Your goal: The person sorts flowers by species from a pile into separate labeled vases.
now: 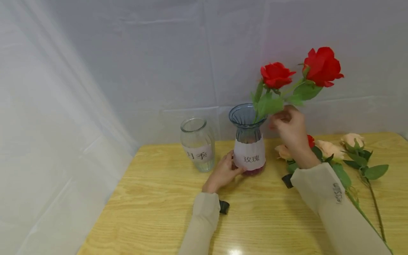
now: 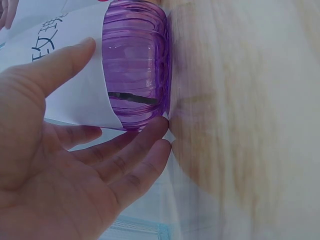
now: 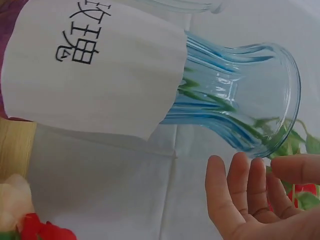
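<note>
A blue-topped, purple-bottomed glass vase (image 1: 247, 131) with a white paper label stands on the table. My left hand (image 1: 224, 172) holds it low down, thumb on the label and fingertips against the purple base (image 2: 135, 60). Two red roses lean to the right out of its mouth, a lower one (image 1: 276, 75) and a taller one (image 1: 323, 67). Beside the rim, my right hand (image 1: 291, 129) is close to their leaves (image 1: 270, 106). Its fingers look loosely bent, with no stem visible between them in the right wrist view. Green stems (image 3: 210, 100) show through the glass.
Left of the vase stands a clear glass vase (image 1: 197, 141) with its own label. Pale peach roses (image 1: 328, 148) and a red bloom (image 1: 310, 141) lie at the right, partly behind my right arm. A white sheet (image 1: 159, 63) hangs behind the wooden table (image 1: 153, 198).
</note>
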`<state>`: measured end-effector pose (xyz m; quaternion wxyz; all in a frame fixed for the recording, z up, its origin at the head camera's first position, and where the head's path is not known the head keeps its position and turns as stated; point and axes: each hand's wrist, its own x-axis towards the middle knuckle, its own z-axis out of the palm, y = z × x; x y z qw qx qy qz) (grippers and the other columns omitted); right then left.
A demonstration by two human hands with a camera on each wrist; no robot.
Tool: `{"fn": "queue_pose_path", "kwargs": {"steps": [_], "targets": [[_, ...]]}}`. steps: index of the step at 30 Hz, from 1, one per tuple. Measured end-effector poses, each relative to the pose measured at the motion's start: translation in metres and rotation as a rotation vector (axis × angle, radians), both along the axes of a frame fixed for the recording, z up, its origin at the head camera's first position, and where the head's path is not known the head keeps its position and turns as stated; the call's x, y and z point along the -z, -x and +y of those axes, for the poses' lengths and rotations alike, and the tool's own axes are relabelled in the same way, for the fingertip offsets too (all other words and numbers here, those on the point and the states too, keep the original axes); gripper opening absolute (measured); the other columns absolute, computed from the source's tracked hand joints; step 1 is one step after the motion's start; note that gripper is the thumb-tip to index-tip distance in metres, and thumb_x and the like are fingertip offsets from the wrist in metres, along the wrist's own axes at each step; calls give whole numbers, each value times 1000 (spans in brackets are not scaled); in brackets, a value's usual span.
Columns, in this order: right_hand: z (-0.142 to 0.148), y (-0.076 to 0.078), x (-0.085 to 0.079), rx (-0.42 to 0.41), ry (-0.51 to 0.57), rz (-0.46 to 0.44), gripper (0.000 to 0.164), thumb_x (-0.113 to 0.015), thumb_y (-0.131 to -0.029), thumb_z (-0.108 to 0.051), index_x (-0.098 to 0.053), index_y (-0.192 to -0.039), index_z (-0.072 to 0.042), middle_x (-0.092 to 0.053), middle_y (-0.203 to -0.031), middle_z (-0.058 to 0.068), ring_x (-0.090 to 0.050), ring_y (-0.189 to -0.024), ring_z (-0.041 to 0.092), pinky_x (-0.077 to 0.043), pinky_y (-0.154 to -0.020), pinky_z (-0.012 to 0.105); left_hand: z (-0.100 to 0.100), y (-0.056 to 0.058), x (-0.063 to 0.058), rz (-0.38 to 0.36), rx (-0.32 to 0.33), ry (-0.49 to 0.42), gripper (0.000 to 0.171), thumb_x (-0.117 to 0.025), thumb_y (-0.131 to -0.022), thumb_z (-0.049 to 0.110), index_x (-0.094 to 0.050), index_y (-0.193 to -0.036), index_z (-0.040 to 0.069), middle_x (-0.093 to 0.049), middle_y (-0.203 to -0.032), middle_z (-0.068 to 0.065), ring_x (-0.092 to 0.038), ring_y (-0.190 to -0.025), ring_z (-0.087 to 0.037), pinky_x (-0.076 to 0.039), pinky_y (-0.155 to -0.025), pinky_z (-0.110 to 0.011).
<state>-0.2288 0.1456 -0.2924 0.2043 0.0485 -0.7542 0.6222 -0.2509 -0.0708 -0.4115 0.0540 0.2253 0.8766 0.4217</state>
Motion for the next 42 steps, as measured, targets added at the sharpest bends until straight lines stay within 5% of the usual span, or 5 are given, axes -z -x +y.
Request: {"fn": "queue_pose_path", "kwargs": {"steps": [12, 23, 42], "targets": [[37, -13, 19, 4, -102, -97, 33, -55, -100, -8, -54, -126, 13, -57, -109, 12, -60, -75, -2, -53, -69, 14, 2, -1, -1, -5, -9, 18, 75, -70, -98, 24, -30, -154, -6, -52, -140, -21, -59, -115, -28, -48, -99, -41], [75, -26, 30, 6, -269, -195, 41, -51, -104, -15, -51, -133, 14, -54, -125, 30, -58, -76, -4, -54, -65, 15, 2, -1, 0, -17, -21, 36, 76, -70, -98, 24, -28, -155, -5, -52, -140, -22, -58, -116, -29, -48, -100, -41], [116, -54, 45, -2, -419, -243, 37, -54, -103, -10, -50, -129, 17, -60, -111, 33, -62, -68, -2, -57, -60, 23, 1, -3, -3, -30, -18, 31, 77, -69, -99, 25, -27, -156, -4, -49, -143, -23, -58, -119, -30, -47, -102, -42]]}}
